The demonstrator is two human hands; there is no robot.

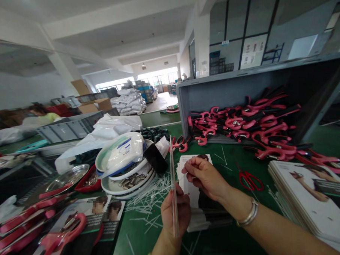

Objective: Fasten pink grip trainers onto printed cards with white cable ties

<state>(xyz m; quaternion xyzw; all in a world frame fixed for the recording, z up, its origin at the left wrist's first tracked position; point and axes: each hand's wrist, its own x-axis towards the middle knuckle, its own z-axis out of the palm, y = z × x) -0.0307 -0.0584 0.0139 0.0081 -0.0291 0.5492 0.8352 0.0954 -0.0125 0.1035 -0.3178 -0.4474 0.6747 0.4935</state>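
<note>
My left hand (166, 214) is closed round a thin upright card (172, 172), seen almost edge-on. My right hand (207, 176) is at the right of the card, its thumb and fingertips pinched together. Whatever lies between those fingertips is too small to make out. Below both hands is a stack of printed cards (196, 224), partly covered by my right hand and forearm. Many thin white plastic strips (150, 196) are scattered on the green table to the left of my left hand.
A grey crate (191, 100) on its side holds many pink-and-black pliers (237, 122). Red scissors (249, 179) and another card stack (311, 204) lie at right. At left are stacked basins (105, 188), a dark phone (156, 160) and carded pliers (62, 237). A person sits far left.
</note>
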